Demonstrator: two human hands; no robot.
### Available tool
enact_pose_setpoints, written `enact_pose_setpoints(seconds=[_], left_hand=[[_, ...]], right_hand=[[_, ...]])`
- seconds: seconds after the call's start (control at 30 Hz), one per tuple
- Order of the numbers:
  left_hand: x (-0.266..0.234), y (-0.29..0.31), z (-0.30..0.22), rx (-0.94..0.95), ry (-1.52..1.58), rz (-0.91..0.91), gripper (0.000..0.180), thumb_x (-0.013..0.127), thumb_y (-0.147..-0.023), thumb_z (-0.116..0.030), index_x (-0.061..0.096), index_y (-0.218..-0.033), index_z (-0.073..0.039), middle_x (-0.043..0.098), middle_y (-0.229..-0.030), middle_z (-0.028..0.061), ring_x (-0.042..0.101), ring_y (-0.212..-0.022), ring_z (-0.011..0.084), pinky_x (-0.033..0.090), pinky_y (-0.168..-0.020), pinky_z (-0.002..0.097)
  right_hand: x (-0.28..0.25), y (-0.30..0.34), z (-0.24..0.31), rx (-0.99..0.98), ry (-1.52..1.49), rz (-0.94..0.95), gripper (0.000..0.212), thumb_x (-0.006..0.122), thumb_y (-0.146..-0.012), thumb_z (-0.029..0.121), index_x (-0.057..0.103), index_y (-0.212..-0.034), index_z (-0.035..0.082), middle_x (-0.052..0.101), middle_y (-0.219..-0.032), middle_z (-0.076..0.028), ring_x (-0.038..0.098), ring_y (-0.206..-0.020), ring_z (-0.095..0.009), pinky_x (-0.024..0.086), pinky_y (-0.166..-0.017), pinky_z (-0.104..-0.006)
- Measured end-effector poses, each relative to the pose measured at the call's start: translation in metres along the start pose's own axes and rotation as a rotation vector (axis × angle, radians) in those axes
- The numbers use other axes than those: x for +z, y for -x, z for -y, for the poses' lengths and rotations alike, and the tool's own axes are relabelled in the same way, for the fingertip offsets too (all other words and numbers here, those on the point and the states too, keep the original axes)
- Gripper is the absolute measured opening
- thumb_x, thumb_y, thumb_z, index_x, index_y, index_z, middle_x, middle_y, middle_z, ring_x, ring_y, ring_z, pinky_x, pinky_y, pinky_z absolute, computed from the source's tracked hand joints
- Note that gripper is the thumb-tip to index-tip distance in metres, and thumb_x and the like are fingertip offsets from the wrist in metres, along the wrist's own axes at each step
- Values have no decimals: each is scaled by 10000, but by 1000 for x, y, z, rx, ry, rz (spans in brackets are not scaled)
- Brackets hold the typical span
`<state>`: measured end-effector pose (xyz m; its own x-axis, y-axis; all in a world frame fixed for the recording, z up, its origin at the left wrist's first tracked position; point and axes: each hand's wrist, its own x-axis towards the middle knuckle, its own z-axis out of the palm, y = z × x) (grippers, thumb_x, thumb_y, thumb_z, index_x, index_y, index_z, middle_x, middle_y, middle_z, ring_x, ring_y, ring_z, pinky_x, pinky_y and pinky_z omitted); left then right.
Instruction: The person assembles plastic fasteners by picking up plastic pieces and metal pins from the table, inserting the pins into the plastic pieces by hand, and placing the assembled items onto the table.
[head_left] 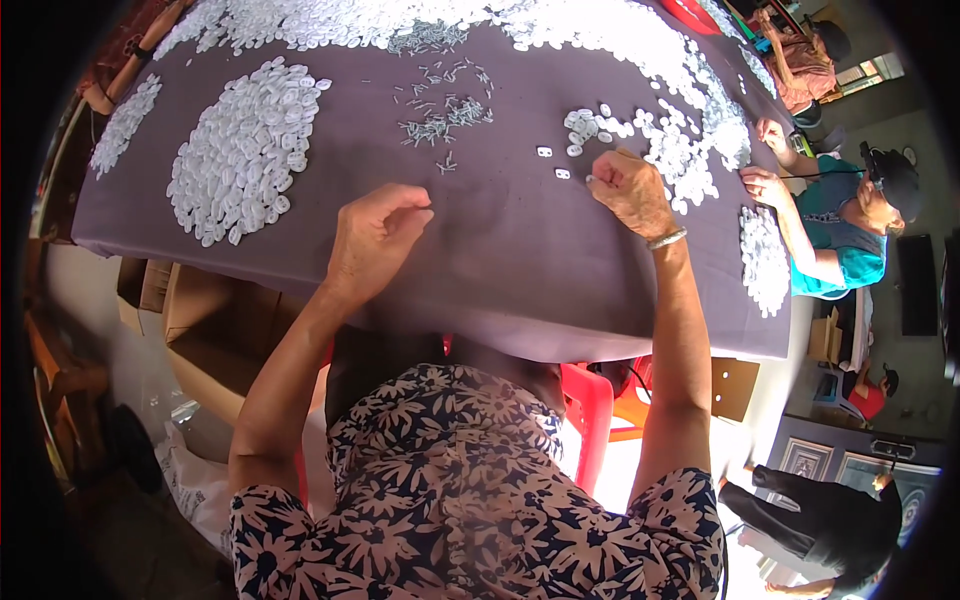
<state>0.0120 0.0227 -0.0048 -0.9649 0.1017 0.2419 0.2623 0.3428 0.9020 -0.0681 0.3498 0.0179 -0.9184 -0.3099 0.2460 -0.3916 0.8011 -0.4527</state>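
Note:
My left hand hovers over the near part of the dark tablecloth, thumb and fingertips pinched together; anything between them is too small to make out. My right hand is curled closed farther to the right, and what it may hold is hidden. Just left of its fingers lie two small white pieces with dark holes, a nearer one and a farther one. Beyond that hand spreads a loose scatter of white pieces. Small grey screw-like pins lie in a heap past my left hand.
A big heap of white oval pieces covers the table's left side. More white pieces are banked along the far edge. A co-worker in teal works at the right edge beside another pile. Cardboard boxes stand below left.

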Motion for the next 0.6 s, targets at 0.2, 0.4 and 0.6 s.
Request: enact_pose_setpoints(seconds=[0.2,0.4,0.6], left_hand=[[6,-3,10,-66,87,-85,105,659,-822,-44,644,-923,-21,656,-858,16,589,-768,74,478,-685,236],[10,-5,15,-52,140,-106,102,660,-827,-47,650,-926,-24,649,-841,1,576,-760,61,469,-683,221],[10,-2,14,-57,198,-124,105,637,-850,-10,645,-954,-19,597,-821,-28,528,-703,42,451,-638,191]], right_hand=[[0,-6,-7,39,-306,12,133,709,-767,67,633,-869,33,584,-778,7,506,-647,-65,444,-594,-229],[14,-13,16,-47,-173,38,131,691,-768,79,614,-854,16,571,-743,-41,534,-622,-135,447,-593,-274],[26,-10,38,-94,-131,-47,95,642,-783,83,568,-792,25,550,-629,-69,529,-553,-169,426,-543,-309]])
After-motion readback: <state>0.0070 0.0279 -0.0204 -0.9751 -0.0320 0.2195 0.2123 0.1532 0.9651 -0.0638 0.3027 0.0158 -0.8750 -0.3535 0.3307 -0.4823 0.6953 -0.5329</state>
